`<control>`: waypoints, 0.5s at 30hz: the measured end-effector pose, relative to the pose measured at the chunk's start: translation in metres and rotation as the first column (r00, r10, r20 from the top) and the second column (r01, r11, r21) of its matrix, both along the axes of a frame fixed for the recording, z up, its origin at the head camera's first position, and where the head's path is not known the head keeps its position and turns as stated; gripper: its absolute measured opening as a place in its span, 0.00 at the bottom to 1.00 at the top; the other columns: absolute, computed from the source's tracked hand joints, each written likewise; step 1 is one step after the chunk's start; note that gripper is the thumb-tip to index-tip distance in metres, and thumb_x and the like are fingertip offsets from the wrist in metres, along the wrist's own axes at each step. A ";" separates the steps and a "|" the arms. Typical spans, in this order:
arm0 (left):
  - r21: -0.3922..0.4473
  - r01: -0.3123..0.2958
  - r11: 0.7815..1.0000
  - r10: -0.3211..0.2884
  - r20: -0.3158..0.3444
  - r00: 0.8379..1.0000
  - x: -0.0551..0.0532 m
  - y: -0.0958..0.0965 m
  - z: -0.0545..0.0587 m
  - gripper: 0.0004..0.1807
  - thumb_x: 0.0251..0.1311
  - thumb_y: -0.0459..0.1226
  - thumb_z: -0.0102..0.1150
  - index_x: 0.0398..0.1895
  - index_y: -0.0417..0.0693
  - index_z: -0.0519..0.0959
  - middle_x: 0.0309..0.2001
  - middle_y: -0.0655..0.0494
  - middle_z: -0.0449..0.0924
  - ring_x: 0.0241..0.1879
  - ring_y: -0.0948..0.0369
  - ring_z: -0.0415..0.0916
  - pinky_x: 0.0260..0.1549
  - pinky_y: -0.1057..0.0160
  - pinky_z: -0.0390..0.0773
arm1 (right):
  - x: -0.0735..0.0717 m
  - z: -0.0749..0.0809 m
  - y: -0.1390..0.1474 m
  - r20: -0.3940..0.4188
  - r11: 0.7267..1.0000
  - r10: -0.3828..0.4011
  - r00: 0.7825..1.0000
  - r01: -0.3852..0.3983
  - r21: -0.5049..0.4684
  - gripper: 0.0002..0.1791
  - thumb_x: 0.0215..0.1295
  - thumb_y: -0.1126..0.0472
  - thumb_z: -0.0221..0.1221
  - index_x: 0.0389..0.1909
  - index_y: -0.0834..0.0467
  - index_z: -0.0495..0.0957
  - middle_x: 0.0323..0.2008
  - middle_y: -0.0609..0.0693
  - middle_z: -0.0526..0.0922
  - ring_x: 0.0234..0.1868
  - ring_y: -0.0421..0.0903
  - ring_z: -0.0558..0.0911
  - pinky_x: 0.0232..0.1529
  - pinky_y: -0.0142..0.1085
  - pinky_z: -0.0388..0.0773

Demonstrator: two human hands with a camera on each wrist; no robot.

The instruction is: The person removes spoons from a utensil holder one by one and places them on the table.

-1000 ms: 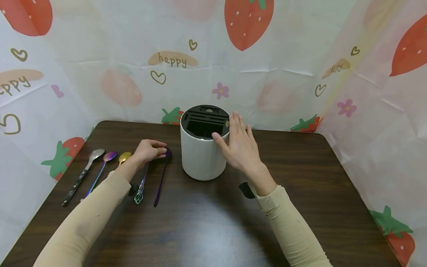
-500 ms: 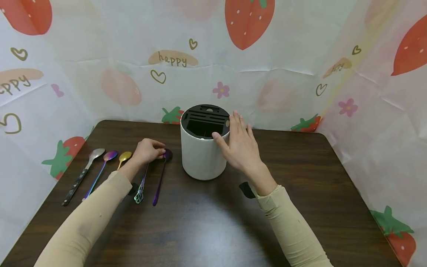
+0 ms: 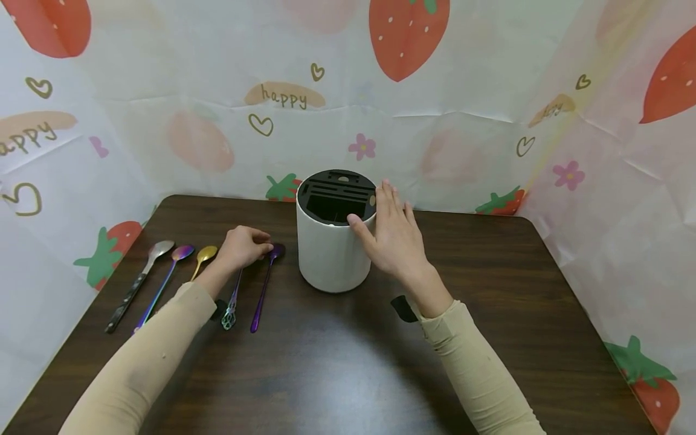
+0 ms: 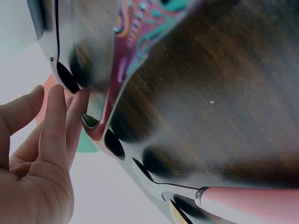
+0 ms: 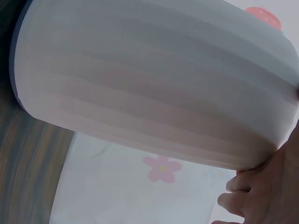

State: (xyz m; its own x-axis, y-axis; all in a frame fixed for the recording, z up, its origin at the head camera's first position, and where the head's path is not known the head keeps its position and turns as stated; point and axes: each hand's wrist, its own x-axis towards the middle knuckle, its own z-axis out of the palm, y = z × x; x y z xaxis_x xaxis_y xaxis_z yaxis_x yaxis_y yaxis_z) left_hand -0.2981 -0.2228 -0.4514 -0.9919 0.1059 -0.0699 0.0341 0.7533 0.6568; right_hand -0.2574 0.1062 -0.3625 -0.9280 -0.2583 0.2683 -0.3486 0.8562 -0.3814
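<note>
A purple spoon [image 3: 263, 296] lies on the table, its bowl toward the back. My left hand [image 3: 241, 248] is at that bowl, fingertips right beside its edge; in the left wrist view the thumb stands apart from the fingers [image 4: 56, 126]. Under this hand lies a spoon with an ornate openwork handle [image 3: 229, 311], its bowl hidden from the head view. A white cylindrical utensil holder [image 3: 333, 260] with a black slotted top stands upright to the right. My right hand [image 3: 397, 238] rests with straight fingers against its right side, thumb at the rim.
Left of my left hand lie a gold-bowled spoon [image 3: 205, 255], a rainbow-coloured spoon [image 3: 163, 284] and a silver spoon with a black handle [image 3: 136, 287]. In the left wrist view, a pink handle [image 4: 252, 200] shows. A strawberry-print cloth [image 3: 462, 72] hangs behind the table [image 3: 348, 374].
The left fingers have come slightly away from the purple spoon's bowl, and its handle end has shifted a little toward the back. The right hand and the holder keep their places.
</note>
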 end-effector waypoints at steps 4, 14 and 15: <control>-0.004 -0.010 1.000 0.010 -0.031 0.999 0.002 0.000 0.003 0.25 0.75 0.42 0.60 0.67 0.35 0.78 0.58 0.37 0.84 0.49 0.46 0.86 0.53 0.46 0.83 | -0.001 0.001 0.001 0.011 0.999 0.003 1.000 -0.002 -0.034 0.57 0.71 0.19 0.29 0.85 0.59 0.41 0.85 0.53 0.38 0.84 0.49 0.40 0.83 0.54 0.38; -0.021 -0.056 0.998 0.047 -0.311 0.949 0.030 -0.001 0.017 0.33 0.75 0.44 0.58 0.76 0.37 0.67 0.69 0.32 0.71 0.64 0.37 0.74 0.61 0.36 0.76 | 0.005 -0.005 0.023 -0.139 0.986 0.010 0.990 -0.033 -0.164 0.49 0.77 0.26 0.37 0.85 0.54 0.44 0.85 0.49 0.42 0.84 0.50 0.46 0.82 0.56 0.38; -0.024 -0.058 0.998 0.046 -0.336 0.941 0.034 -0.002 0.019 0.33 0.75 0.45 0.58 0.76 0.37 0.66 0.70 0.32 0.70 0.66 0.36 0.72 0.63 0.34 0.74 | 0.006 -0.007 0.028 -0.153 0.986 0.005 0.988 -0.030 -0.163 0.47 0.78 0.28 0.38 0.85 0.54 0.45 0.85 0.49 0.43 0.84 0.51 0.47 0.82 0.57 0.39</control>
